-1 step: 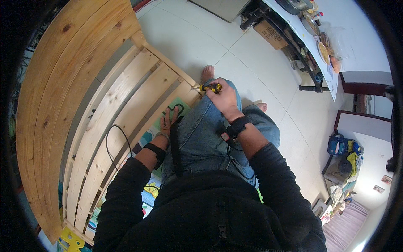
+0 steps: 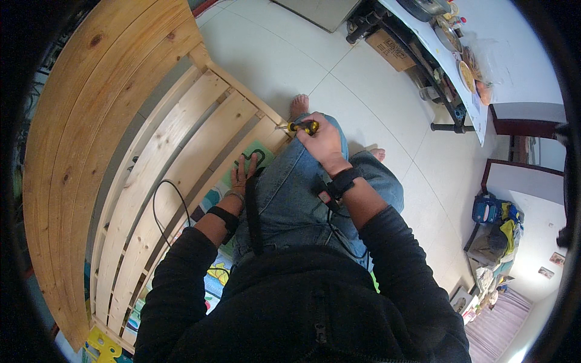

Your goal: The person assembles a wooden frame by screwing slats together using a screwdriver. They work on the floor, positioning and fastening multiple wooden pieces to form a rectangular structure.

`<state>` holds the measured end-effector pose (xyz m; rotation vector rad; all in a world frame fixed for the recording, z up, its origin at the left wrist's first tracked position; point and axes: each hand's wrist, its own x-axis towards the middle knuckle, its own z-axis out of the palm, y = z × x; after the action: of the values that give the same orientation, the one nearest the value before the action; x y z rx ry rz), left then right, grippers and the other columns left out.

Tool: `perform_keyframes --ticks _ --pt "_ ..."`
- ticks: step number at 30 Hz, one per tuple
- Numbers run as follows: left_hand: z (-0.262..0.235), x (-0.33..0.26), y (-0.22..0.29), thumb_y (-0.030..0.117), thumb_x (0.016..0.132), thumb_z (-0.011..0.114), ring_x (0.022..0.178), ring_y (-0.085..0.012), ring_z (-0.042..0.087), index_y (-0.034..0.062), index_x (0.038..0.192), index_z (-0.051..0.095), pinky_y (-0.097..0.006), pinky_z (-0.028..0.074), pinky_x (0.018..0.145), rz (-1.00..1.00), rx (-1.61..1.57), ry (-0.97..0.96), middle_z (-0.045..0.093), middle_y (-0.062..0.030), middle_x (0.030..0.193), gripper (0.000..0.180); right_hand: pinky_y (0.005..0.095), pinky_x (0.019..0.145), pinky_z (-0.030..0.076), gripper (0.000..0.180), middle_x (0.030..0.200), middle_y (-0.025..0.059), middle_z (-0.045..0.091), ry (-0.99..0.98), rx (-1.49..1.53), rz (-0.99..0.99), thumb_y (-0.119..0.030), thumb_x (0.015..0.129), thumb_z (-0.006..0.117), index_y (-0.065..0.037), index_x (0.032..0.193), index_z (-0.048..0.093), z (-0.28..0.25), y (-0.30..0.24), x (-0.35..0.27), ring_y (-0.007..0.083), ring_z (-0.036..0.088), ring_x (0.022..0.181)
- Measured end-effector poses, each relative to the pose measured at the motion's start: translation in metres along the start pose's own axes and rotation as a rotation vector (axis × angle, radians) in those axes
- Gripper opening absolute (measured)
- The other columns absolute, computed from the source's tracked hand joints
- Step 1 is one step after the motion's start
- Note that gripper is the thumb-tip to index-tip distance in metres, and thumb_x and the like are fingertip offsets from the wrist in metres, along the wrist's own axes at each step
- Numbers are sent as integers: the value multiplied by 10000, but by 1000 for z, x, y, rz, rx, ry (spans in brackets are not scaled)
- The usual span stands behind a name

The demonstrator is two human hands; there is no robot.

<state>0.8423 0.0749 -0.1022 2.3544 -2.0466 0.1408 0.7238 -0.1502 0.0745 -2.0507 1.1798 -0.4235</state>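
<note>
My right hand (image 2: 321, 142) is closed round a screwdriver (image 2: 304, 127) with a yellow and black handle. Its tip points left, at the near end corner of a pale wooden slatted frame (image 2: 187, 145). Whether the tip touches a screw is too small to tell. My left hand (image 2: 243, 175) lies with fingers spread on a green patterned mat (image 2: 257, 154), beside the frame and my left thigh. Both wrists wear black straps.
A curved, darker plank tabletop (image 2: 66, 163) runs along the far left. A black cable (image 2: 158, 209) loops over the slats. Upper right, a table (image 2: 423, 30) carries pans and food, with a cardboard box (image 2: 390, 51) beneath. My bare feet rest on the tiled floor (image 2: 357, 85).
</note>
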Motion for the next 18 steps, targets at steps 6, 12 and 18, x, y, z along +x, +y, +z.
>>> perform_keyframes --ticks 6,12,18 --pt "-2 3 1 455 861 400 1408 -379 133 289 1449 298 -554 140 1072 -19 231 -5 93 -55 1565 619 421 698 518 237 807 186 654 -34 -76 -77 -222 711 673 -78 888 608 1 -14 0 373 635 773" --pt "7 7 0 386 875 430 1381 -365 229 259 1421 362 -529 270 1020 -48 578 230 185 -56 1546 565 405 707 520 244 807 192 655 61 21 58 -223 706 680 -74 890 621 4 -10 3 369 639 782" --pt "18 1 2 368 864 438 1372 -378 238 252 1423 363 -521 306 977 -23 363 147 184 -49 1548 575 400 712 515 258 798 187 656 93 31 88 -230 698 690 -78 897 628 5 -5 2 363 642 776"
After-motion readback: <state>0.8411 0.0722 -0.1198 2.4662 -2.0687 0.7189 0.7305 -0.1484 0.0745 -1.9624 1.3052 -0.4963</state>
